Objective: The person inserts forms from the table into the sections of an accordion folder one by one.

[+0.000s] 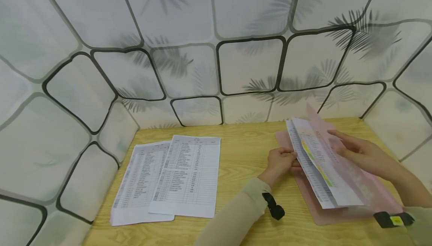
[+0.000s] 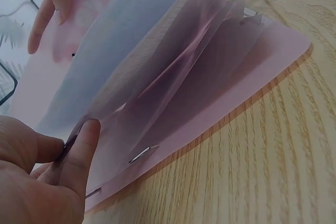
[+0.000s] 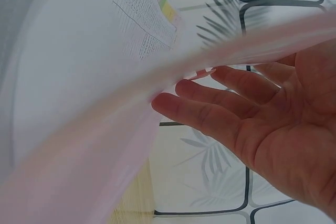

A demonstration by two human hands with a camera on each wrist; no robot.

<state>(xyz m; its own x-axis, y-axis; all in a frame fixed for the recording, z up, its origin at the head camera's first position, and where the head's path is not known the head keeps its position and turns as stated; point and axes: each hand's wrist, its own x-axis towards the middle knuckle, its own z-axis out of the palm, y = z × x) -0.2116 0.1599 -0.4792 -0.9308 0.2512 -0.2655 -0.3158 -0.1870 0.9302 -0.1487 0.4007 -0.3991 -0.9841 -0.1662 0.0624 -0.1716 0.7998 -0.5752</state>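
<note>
Patterned wall [image 1: 251, 66] behind wooden table [image 1: 249, 144], printed sheets [image 1: 185, 176] at left, pink folder [image 1: 374, 193] partly open at right, left hand [image 1: 279, 163] pinching its pages [image 1: 312, 169] by the left edge, right hand [image 1: 368, 156] touching its raised cover [image 3: 84, 177], fingers extended

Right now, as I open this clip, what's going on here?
A person is handling a partly open pink folder with both hands. The left hand pinches the edge of the printed sheets inside it, one of which carries a yellow strip. The right hand rests with fingers extended against the raised cover. Off to the left, overlapping printed papers lie on the wood-grain table, with neither hand touching them.
</note>
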